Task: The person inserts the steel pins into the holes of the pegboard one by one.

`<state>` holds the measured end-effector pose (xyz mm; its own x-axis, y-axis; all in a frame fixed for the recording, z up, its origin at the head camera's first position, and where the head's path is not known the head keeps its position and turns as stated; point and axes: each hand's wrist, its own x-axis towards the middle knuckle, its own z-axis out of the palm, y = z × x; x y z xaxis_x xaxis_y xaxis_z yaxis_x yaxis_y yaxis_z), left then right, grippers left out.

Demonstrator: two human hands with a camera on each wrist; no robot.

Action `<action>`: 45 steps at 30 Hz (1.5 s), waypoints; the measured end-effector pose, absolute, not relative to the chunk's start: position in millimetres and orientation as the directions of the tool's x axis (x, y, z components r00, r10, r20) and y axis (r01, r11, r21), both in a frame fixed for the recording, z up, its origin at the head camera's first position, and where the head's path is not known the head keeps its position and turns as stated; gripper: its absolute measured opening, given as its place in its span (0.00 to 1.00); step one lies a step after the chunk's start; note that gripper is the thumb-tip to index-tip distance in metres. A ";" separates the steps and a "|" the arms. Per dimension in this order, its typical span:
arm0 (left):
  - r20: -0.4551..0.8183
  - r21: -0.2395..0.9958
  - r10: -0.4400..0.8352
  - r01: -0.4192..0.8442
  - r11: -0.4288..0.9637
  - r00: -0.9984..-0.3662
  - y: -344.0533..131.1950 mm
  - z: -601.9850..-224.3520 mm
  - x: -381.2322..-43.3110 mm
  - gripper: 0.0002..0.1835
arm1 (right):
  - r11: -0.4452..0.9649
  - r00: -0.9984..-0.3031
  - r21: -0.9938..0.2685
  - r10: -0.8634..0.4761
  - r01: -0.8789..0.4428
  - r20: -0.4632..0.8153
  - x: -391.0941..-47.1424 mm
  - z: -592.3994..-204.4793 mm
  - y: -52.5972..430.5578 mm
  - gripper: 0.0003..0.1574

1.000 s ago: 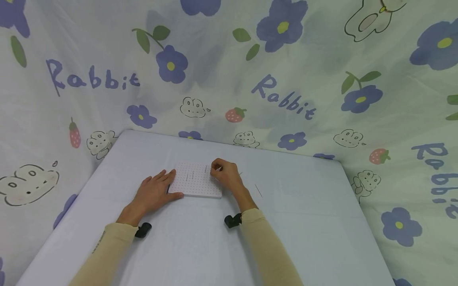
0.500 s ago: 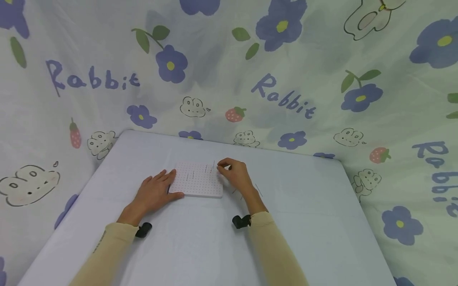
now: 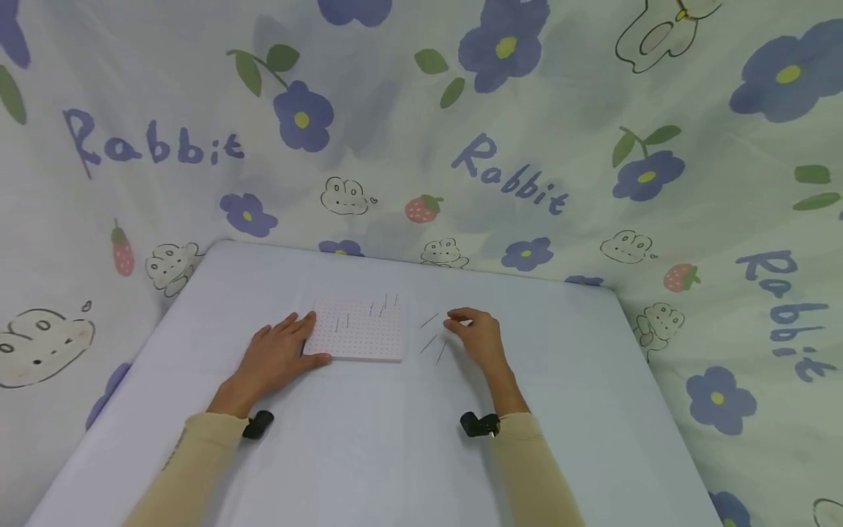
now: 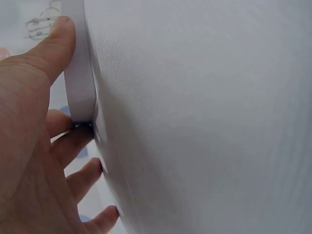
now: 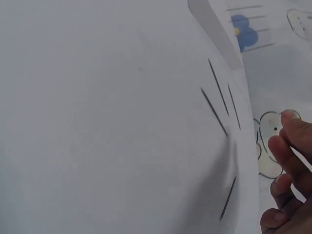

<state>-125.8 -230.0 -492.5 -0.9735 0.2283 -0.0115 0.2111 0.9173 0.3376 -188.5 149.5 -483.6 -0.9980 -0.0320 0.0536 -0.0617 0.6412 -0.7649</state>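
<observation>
A white board [image 3: 362, 345] dotted with rows of small holes lies on the table. Several thin dark needles [image 3: 372, 309] stand upright in its far part. My left hand [image 3: 273, 356] lies spread at the board's left end, its thumb along the near edge; the left wrist view shows that thumb against the board's side [image 4: 79, 78]. To the right of the board, my right hand [image 3: 479, 338] hovers over the table with thumb and forefinger close together, and no needle shows between them. Loose needles [image 3: 429, 344] lie just left of it, several in the right wrist view [image 5: 214, 112].
A white cloth [image 3: 369, 439] covers the table. Behind it hangs a curtain [image 3: 395, 146] printed with flowers and rabbits. Both wrists carry small black cameras [image 3: 479, 424].
My right hand has left the board's far right corner and moved right, over the loose needles. A needle it covered at first now stands visible there. My left hand keeps its place.
</observation>
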 end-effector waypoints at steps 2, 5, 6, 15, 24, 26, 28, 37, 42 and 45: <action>-0.018 0.345 0.227 0.207 0.915 -0.974 -230.1 -491.9 -125.8 0.51 | 0.656 -1.000 -0.754 -0.005 -0.023 0.027 -184.9 -488.0 156.3 0.15; -0.022 0.345 0.225 0.204 0.916 -0.974 -230.5 -492.2 -126.3 0.51 | 0.669 -1.000 -0.743 0.024 0.022 -0.008 -179.3 -493.6 163.5 0.15; -0.022 0.343 0.224 0.204 0.917 -0.974 -230.6 -492.3 -126.5 0.51 | 0.673 -0.999 -0.739 0.033 0.034 -0.016 -177.9 -495.5 165.4 0.15; -0.025 0.340 0.222 0.201 0.919 -0.975 -231.1 -494.7 -127.4 0.52 | 0.697 -0.996 -0.713 0.081 0.075 -0.025 -170.8 -503.4 177.3 0.10; -0.028 0.343 0.226 0.203 0.917 -0.974 -229.5 -493.4 -128.8 0.52 | 0.734 -0.994 -0.671 0.099 0.104 -0.046 -172.8 -508.7 180.7 0.08; -0.032 0.341 0.226 0.202 0.918 -0.974 -229.7 -493.9 -129.0 0.52 | 0.734 -0.994 -0.671 0.101 0.107 -0.048 -173.0 -509.0 180.3 0.08; -0.031 0.337 0.225 0.202 0.920 -0.974 -230.1 -494.3 -129.0 0.52 | 0.734 -0.994 -0.671 0.102 0.104 -0.042 -173.2 -509.1 179.8 0.08; -0.023 0.338 0.221 0.200 0.920 -0.975 -229.4 -493.7 -128.6 0.52 | 0.740 -0.994 -0.666 0.103 0.090 -0.020 -174.2 -510.3 176.8 0.07; -0.029 0.326 0.221 0.200 0.924 -0.975 -228.2 -494.6 -129.3 0.53 | 0.741 -0.995 -0.665 0.100 0.091 -0.024 -171.8 -509.8 174.7 0.08; -0.030 0.330 0.221 0.199 0.923 -0.975 -227.8 -493.9 -129.3 0.53 | 0.749 -0.996 -0.657 0.091 0.084 -0.023 -169.9 -507.9 173.4 0.09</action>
